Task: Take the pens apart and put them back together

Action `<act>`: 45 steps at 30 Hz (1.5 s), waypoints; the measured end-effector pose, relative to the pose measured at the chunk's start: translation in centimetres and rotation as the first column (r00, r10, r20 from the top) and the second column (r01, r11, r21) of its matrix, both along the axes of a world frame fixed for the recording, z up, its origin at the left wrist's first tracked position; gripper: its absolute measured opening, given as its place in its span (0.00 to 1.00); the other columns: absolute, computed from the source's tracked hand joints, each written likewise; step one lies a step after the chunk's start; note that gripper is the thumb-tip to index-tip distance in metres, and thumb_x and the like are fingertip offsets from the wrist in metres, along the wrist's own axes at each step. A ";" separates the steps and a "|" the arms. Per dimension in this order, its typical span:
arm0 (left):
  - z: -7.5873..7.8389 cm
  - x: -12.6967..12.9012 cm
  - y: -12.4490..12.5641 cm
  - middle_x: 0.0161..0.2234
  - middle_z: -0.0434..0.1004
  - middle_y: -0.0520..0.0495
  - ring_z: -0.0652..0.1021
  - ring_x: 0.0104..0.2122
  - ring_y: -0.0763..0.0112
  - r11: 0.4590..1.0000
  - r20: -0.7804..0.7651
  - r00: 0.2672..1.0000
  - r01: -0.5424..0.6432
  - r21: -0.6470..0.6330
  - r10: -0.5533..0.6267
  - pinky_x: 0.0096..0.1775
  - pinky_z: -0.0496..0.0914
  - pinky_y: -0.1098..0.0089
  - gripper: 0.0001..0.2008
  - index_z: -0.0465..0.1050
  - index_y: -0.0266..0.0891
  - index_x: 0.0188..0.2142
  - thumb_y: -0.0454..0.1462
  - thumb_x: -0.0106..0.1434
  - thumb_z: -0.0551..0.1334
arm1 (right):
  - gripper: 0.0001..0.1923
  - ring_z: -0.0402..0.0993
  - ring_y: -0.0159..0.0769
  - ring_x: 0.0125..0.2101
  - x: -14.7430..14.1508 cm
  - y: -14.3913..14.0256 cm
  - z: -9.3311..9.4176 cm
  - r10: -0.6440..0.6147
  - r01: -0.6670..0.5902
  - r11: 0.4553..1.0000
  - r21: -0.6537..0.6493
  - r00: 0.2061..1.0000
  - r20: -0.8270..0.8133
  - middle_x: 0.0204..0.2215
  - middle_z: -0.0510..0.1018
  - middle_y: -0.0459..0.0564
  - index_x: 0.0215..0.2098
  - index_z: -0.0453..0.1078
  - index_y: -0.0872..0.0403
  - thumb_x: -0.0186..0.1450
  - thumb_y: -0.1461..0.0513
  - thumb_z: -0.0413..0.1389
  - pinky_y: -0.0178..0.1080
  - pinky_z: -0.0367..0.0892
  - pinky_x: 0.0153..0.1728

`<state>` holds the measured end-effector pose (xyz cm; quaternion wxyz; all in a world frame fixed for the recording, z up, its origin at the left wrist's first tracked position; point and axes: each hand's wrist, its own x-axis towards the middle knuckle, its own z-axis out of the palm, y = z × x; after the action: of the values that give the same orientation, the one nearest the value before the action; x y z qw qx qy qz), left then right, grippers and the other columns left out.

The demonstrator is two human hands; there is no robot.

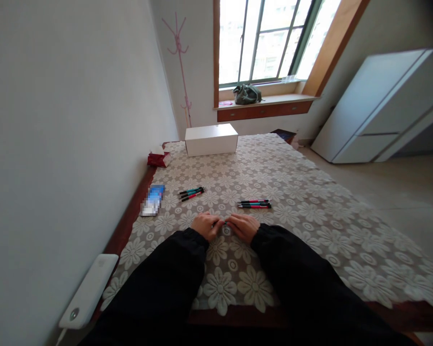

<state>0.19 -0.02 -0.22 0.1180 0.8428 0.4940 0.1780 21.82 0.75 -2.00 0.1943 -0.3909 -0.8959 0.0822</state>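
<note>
Close together over the near middle of the table, my left hand (pixel 206 226) and my right hand (pixel 243 226) are both closed, fingertips almost meeting. Between them runs a slim dark thing that looks like a pen (pixel 225 222); the fingers hide most of it. Beyond my left hand lies a bunch of pens (pixel 191 193) in black, teal and red, set at a slant. A second bunch of similar pens (pixel 254 204) rests side by side just past my right hand.
A flowered lace cloth (pixel 292 192) covers the table. A white box (pixel 211 140) stands at the far end, near a red tissue pack (pixel 159 158). Left of the pens is a phone (pixel 153 200). At the near left edge sits a white device (pixel 90 290) with a cable, beside the wall.
</note>
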 end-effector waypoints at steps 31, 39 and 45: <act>1.5 -16.3 7.5 0.57 0.68 0.30 0.67 0.57 0.41 0.446 -0.126 0.433 -0.889 0.103 0.892 0.52 0.62 0.48 0.32 0.57 0.38 0.61 0.49 0.62 0.60 | 0.13 0.76 0.36 0.39 0.3 0.4 0.3 -0.014 0.014 0.997 -0.074 1.000 0.004 0.40 0.79 0.50 0.46 0.73 0.49 0.73 0.57 0.48 0.34 0.65 0.38; 3.1 -16.2 6.9 0.59 0.66 0.29 0.66 0.58 0.40 0.490 -0.065 0.487 -0.871 0.044 0.871 0.53 0.63 0.44 0.35 0.54 0.38 0.63 0.48 0.61 0.63 | 0.12 0.76 0.36 0.38 0.3 0.3 0.5 -0.018 0.017 0.999 -0.047 1.000 -0.017 0.39 0.79 0.50 0.45 0.73 0.50 0.72 0.57 0.49 0.34 0.66 0.37; 4.0 -9.3 4.0 0.51 0.74 0.38 0.72 0.53 0.56 0.862 0.160 0.876 -0.478 0.169 0.455 0.57 0.65 0.57 0.16 0.68 0.37 0.52 0.38 0.67 0.55 | 0.12 0.76 0.36 0.38 0.1 0.2 0.4 -0.024 0.023 0.999 -0.041 1.000 -0.020 0.39 0.79 0.50 0.44 0.73 0.50 0.72 0.58 0.49 0.34 0.66 0.37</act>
<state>-9.09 3.95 3.83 0.0126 0.6939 0.6550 0.2988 21.96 0.98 -1.63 0.1962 -0.4043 -0.8874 0.1022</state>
